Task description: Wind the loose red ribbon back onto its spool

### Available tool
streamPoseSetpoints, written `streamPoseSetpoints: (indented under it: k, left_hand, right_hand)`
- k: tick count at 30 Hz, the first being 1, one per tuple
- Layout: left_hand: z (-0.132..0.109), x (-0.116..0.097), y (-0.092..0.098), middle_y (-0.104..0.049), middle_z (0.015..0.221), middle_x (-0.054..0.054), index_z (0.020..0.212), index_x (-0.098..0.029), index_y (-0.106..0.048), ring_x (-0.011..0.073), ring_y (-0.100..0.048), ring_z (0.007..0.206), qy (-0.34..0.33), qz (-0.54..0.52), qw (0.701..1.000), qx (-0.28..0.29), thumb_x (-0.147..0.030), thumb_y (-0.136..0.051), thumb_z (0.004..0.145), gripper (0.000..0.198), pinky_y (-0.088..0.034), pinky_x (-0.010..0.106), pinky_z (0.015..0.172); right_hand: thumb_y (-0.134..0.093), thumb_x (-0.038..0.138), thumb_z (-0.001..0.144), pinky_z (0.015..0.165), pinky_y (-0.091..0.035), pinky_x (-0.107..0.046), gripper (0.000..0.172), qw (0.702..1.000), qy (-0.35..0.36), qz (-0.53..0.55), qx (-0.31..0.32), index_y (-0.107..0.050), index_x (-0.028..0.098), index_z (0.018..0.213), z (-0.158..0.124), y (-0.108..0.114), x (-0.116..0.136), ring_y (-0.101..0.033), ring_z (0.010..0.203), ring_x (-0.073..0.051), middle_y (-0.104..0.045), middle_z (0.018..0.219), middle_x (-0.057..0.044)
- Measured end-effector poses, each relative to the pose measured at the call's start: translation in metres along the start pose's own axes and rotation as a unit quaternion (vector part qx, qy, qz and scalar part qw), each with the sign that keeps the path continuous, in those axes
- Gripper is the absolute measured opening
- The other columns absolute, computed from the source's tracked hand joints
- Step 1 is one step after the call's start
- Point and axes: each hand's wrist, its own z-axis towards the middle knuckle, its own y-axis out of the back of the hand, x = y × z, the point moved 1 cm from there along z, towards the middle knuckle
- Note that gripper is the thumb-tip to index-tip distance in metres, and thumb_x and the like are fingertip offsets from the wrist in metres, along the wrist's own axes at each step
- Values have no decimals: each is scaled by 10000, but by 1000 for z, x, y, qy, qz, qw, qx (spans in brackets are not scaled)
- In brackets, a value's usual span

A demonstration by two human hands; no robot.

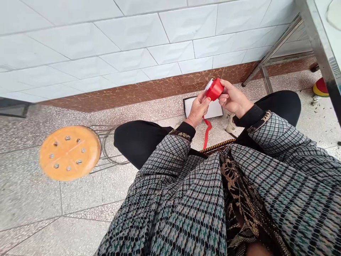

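Observation:
Both of my hands hold a roll of red ribbon [215,90] out in front of my knees. My left hand [197,108] grips its left side, thumb and fingers pressed against the roll near its white edge. On the right side, my right hand [236,97] pinches the roll between thumb and fingers. A loose red ribbon strip [206,133] hangs below my left hand, with folds in it. Behind and beneath the hands, a white box with a dark rim [188,106] lies on the floor, partly hidden by them.
An orange round stool [69,153] with a wire frame stands on the left. A metal-legged table [318,39] is at the right. The tiled wall [170,32] rises close ahead. A red and yellow object [321,87] sits on the floor under the table.

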Motion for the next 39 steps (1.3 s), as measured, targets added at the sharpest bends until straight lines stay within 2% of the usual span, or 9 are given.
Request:
streamPoseSetpoints:
  k: [5, 15, 22, 25, 29, 31, 33, 36, 39]
  left_hand:
    - [1, -2, 0, -393, 590, -114, 1325, -247, -634, 21, -163, 413, 2, 6, 1000, 5, -800, -841, 635, 909, -126, 242, 399]
    - [3, -1, 7, -639, 800, -22, 1466, -299, -572, 13, -244, 423, -27, 37, 998, 38, -739, -888, 615, 1009, -192, 239, 406]
    - [5, -1, 4, -420, 599, -99, 1322, -258, -614, 29, -207, 394, -43, 12, 999, -3, -783, -812, 701, 838, -166, 237, 366]
    - [3, -2, 1, -533, 671, -74, 1373, -256, -596, 22, -232, 409, -20, 8, 1000, 0, -740, -859, 677, 887, -182, 236, 376]
    - [3, 2, 3, -743, 1007, 27, 1483, -292, -549, 16, -343, 443, -11, 27, 1000, 1, -661, -889, 690, 938, -303, 231, 412]
    - [6, 5, 5, -750, 1217, 81, 1505, -309, -544, 52, -512, 533, -23, 53, 998, 8, -637, -876, 718, 915, -443, 247, 503]
    - [10, 9, 8, -700, 1391, 125, 1507, -286, -552, 151, -702, 816, -56, 87, 995, 17, -644, -837, 755, 881, -576, 307, 722]
    - [16, 12, 10, -614, 1523, 169, 1462, -204, -582, 278, -626, 1328, -121, 129, 984, 35, -669, -800, 772, 860, -525, 411, 1083]
    - [16, 14, 9, -702, 1370, 147, 1305, -178, -653, 255, -646, 1281, -132, 125, 983, 4, -649, -846, 734, 765, -517, 389, 1085]
  right_hand:
    - [-675, 313, 1026, 341, -263, -139, 140, 1000, 6, -7, -3, -584, 214, 987, 1, 1, -1, -239, 377, -14, -475, 586, 98]
    - [-649, 346, 1039, 307, -258, -137, 214, 996, -92, -16, 2, -561, 204, 905, -2, 0, 2, -216, 368, -27, -410, 533, 93]
    - [-801, 434, 940, 391, -342, -161, 288, 997, 30, -54, 41, -605, 230, 994, -13, -10, -18, -330, 413, -43, -489, 585, 91]
    - [-760, 378, 976, 398, -323, -162, 224, 997, 53, -50, 12, -594, 228, 980, -9, -8, -20, -320, 412, -46, -445, 559, 99]
    - [-635, 325, 1042, 374, -272, -159, 161, 998, 59, -19, -19, -557, 224, 943, 2, -2, -14, -249, 392, -40, -431, 566, 99]
    - [-611, 317, 1050, 362, -257, -154, 176, 999, 50, -10, -18, -537, 223, 921, 5, 0, -11, -223, 386, -38, -422, 562, 101]
    - [-591, 308, 1058, 350, -242, -144, 192, 999, 35, -3, -18, -517, 223, 902, 5, 0, -9, -207, 381, -36, -412, 549, 103]
    - [-539, 278, 1075, 336, -229, -131, 205, 1000, -1, 8, -23, -498, 217, 883, 4, 0, -9, -198, 373, -32, -421, 539, 99]
    - [-524, 263, 1080, 337, -246, -126, 210, 999, 5, 16, -29, -501, 212, 877, 4, -1, -8, -205, 372, -27, -444, 550, 94]
